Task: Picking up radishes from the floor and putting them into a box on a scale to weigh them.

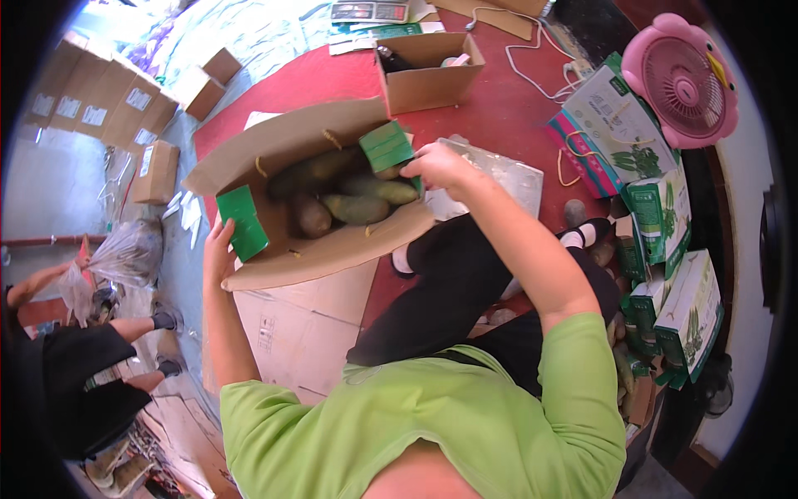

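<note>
An opened cardboard box [332, 259] is tilted in front of me, its long side flaps spread and yellow cord loops on its inner walls. Several plump, long green and brownish pieces of produce [356, 209] lie inside; their exact kind is unclear. My left hand [219, 251] grips the box's left end by the green end flap [243, 223]. At the other end, my right hand [445, 172] is closed on the edge beside the right green flap [386, 146]. Its fingertips are partly hidden.
Flattened cardboard [307, 324] lies beneath the box. A smaller open carton [432, 83] stands beyond it. On the right are green-and-white boxes [688, 316], loose round produce [575, 213] and a pink fan [683, 83]. At left, another person's hand [51, 274] holds a plastic bag [133, 254].
</note>
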Demonstrator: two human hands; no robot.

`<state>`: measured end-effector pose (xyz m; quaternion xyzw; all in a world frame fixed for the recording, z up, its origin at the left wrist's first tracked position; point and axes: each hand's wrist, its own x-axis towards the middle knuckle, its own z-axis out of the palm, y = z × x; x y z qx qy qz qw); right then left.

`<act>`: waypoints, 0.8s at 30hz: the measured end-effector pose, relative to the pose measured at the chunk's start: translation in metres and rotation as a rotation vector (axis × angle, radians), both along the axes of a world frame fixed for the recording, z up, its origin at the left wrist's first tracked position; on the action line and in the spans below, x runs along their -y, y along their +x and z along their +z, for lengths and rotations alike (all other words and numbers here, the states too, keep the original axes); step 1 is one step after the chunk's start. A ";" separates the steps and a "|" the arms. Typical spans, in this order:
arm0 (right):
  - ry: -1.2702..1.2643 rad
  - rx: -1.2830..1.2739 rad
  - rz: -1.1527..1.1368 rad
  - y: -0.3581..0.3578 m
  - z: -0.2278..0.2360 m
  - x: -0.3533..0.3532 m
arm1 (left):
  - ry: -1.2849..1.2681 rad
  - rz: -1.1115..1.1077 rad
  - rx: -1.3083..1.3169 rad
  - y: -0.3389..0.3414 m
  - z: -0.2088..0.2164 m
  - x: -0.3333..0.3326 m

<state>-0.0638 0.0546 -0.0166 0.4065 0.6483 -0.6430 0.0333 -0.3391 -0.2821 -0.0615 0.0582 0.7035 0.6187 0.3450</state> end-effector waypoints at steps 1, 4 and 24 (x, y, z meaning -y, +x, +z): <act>0.012 -0.010 0.028 -0.015 -0.004 0.018 | -0.011 0.016 -0.004 -0.006 -0.005 0.027; 0.105 0.144 0.252 -0.050 -0.041 0.068 | -0.071 0.033 0.064 -0.024 -0.019 0.109; 0.462 -0.129 0.663 -0.048 -0.132 0.176 | -0.975 -0.259 0.008 -0.071 -0.058 0.231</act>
